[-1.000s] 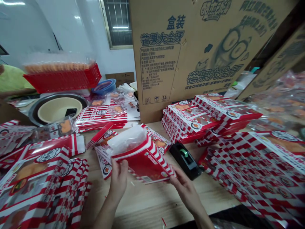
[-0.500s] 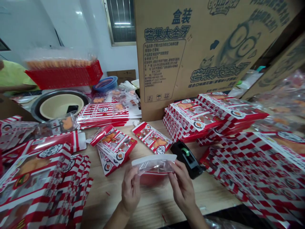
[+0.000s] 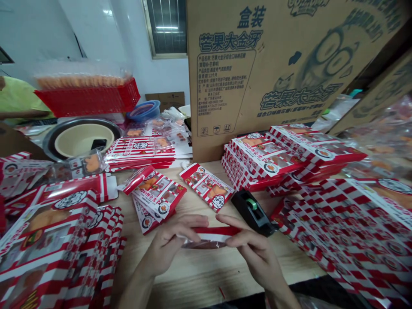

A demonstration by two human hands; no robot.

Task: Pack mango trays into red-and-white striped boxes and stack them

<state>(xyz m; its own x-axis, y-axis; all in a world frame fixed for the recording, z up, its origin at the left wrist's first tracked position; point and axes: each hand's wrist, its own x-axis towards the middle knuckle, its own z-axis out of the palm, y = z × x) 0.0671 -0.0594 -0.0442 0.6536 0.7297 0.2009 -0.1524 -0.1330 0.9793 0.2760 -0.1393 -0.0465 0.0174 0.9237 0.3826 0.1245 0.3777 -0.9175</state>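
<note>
Red-and-white plastic packet, pinched by left hand, right hand, nearly closed

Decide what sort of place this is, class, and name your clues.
Probably a snack-packing workshop: stacks of red-and-white striped cardboard snack boxes, a large brown corrugated shipping carton printed with product details, and a black tape dispenser.

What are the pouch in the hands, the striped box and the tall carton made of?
The pouch looks like thin clear plastic film: glossy, see-through. The striped box seems coated paperboard: crisp folds, slight gloss. The tall carton looks like cardboard: matte brown, printed.
</note>
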